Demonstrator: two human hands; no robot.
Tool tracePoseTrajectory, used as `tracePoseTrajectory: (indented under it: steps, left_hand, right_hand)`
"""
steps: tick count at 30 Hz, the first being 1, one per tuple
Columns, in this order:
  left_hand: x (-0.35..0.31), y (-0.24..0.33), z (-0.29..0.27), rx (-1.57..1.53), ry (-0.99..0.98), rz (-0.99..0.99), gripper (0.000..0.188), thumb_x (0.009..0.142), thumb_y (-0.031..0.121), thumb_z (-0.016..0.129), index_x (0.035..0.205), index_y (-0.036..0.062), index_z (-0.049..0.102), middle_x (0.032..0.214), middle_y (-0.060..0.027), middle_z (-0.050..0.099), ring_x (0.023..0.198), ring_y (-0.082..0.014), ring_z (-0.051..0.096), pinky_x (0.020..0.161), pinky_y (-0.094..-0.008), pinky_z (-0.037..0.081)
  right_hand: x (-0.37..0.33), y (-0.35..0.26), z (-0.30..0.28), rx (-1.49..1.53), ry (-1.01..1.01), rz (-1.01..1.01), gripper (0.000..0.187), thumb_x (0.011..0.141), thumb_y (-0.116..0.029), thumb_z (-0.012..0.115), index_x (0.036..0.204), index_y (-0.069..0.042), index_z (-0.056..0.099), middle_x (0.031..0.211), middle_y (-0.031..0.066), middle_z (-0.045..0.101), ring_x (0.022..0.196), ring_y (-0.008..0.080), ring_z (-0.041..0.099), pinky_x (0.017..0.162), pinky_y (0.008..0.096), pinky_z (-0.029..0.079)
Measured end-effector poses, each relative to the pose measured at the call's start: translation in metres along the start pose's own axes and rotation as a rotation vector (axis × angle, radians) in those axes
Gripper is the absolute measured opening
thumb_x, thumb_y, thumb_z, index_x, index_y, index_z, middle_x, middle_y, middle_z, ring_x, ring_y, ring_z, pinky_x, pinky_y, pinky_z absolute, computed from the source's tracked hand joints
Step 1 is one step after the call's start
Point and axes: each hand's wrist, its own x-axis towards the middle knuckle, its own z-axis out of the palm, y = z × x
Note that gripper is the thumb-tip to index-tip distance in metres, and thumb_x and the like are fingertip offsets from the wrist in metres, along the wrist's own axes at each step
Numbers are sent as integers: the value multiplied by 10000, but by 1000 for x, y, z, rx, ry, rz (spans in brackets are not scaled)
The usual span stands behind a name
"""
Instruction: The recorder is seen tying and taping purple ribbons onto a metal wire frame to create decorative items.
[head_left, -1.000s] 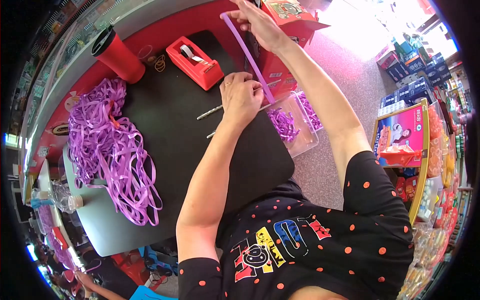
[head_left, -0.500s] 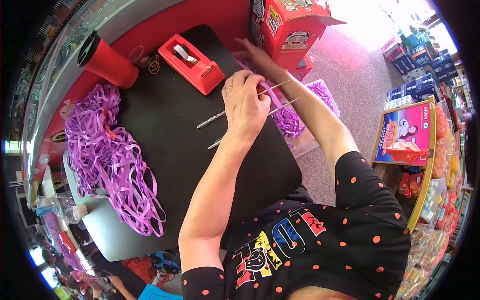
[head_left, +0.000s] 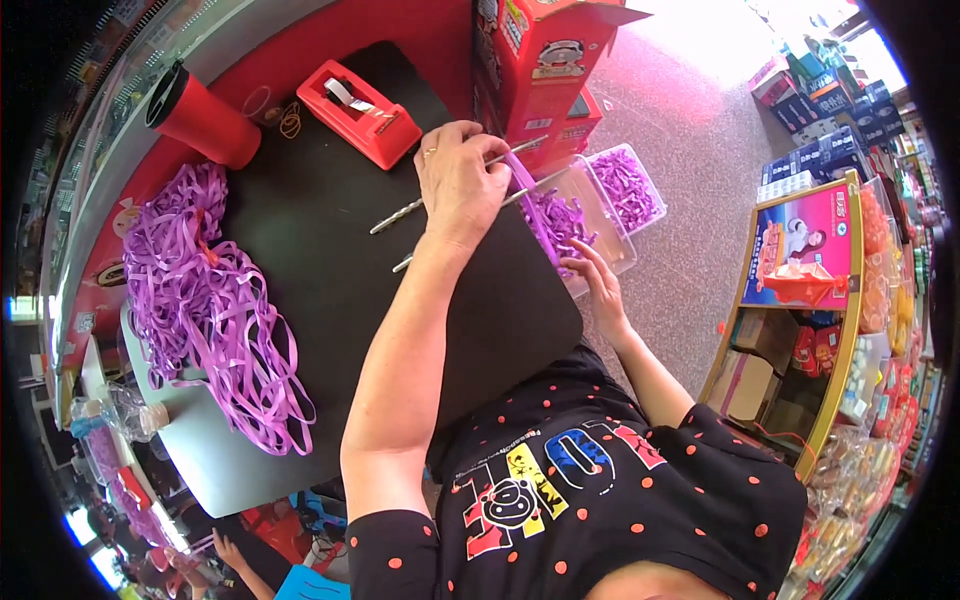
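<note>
The left hand (head_left: 458,185) is lying palm-down over the black bench (head_left: 330,270), fingers curled shut around a pair of thin metal rods (head_left: 400,212) and pinching a purple ribbon strip (head_left: 528,205) against them near the bench's far edge. The strip is running down from those fingers toward the right hand (head_left: 600,285), which is sitting just beside the clear plastic tray (head_left: 600,215) of purple ribbon pieces; its fingers are half open and spread, fingertips touching the tray's near rim, though whether it is gripping the strip cannot be told. A large heap of purple ribbon (head_left: 205,300) is lying well apart, with a red tape dispenser (head_left: 360,110) and red cup (head_left: 195,115) beyond.
</note>
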Motion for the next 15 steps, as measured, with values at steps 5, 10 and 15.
tracePoseTrajectory:
  steps: [5,10,15]
  left_hand:
    - [-1,-3,3,0,-19,1,162,676,117,692,832,122,733,1048,-40,603,1099,-261,489,958,-407,365]
    - [-1,-1,1,-2,-39,-6,165,685,125,695,844,128,735,1065,-42,598,1114,-256,483,979,-396,353]
    - [-2,-1,0,-6,-44,-16,164,687,123,695,846,125,735,1064,-40,599,1115,-258,483,986,-391,351]
  right_hand:
    - [-30,-63,-7,-119,21,-54,397,1005,-219,370,1327,-8,465,1062,71,635,1039,140,536,1000,294,327]
    - [-37,-102,-6,-453,53,-147,392,968,-235,436,1302,-40,497,1024,80,635,996,227,513,967,348,348]
    - [-44,-130,-1,-607,21,-291,372,958,-185,446,1292,-31,502,993,83,637,964,227,510,941,353,369]
